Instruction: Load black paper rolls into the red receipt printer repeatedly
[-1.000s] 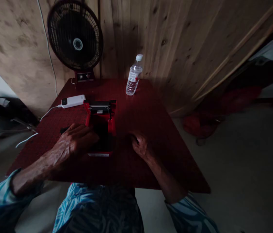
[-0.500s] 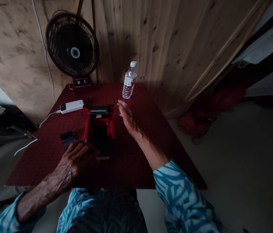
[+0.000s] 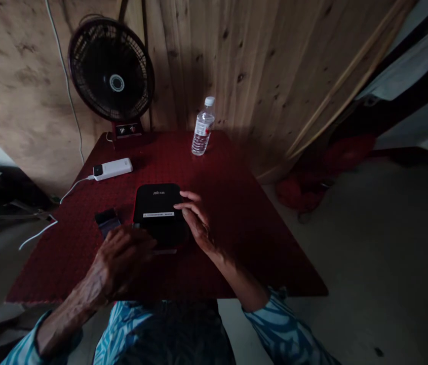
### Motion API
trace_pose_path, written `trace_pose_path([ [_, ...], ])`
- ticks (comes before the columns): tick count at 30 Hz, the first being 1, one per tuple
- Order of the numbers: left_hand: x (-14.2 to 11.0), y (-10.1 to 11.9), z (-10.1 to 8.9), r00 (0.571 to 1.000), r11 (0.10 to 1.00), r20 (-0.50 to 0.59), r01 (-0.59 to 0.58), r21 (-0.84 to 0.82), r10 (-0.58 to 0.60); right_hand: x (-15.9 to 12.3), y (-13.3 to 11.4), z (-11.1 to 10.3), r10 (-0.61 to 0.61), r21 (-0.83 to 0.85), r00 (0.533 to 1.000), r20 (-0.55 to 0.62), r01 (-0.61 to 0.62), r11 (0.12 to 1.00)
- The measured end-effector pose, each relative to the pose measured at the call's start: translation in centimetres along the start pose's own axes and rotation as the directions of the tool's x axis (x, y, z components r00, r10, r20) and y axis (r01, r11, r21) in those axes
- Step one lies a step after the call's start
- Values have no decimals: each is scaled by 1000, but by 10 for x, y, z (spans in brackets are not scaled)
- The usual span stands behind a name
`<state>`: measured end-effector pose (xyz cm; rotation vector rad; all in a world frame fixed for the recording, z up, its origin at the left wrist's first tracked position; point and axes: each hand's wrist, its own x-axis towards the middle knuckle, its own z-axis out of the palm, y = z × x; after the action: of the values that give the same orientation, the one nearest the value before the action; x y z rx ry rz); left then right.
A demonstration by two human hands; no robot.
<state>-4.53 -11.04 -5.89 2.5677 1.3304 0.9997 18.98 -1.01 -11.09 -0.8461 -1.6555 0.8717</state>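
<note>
A small black-and-red machine (image 3: 156,203) lies on the dark red table in front of me. White lettering and a white label strip show on its black lid, and its inner roller is hidden. At the right edge of the lid is my right hand (image 3: 197,225), fingers stretched out and touching it, not wrapped round. My left hand (image 3: 120,253) is by the machine's near left corner, its fingers blurred, so what they hold, if anything, is unclear. Just beyond that hand lies a small dark pouch-like object (image 3: 107,219).
A white power bank (image 3: 113,169) with a white cable lies at the table's left. Behind it stands a black fan (image 3: 111,71) against the wooden wall. A water bottle (image 3: 203,126) stands upright at the back of the table (image 3: 244,213).
The machine stood open with its roller and red side arms showing; now its black lid covers them. My right hand has come down and nearer, from beside the roller to the lid.
</note>
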Motion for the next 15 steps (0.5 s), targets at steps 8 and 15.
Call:
trace_pose_path([
  [8,40,-23,4,663,532,28,624,-572,-748,0,15,15,37,159,993,-109,-19,987],
  [15,42,-25,15,659,367,217,627,-687,-720,-3,9,15,61,149,993,-105,-45,988],
])
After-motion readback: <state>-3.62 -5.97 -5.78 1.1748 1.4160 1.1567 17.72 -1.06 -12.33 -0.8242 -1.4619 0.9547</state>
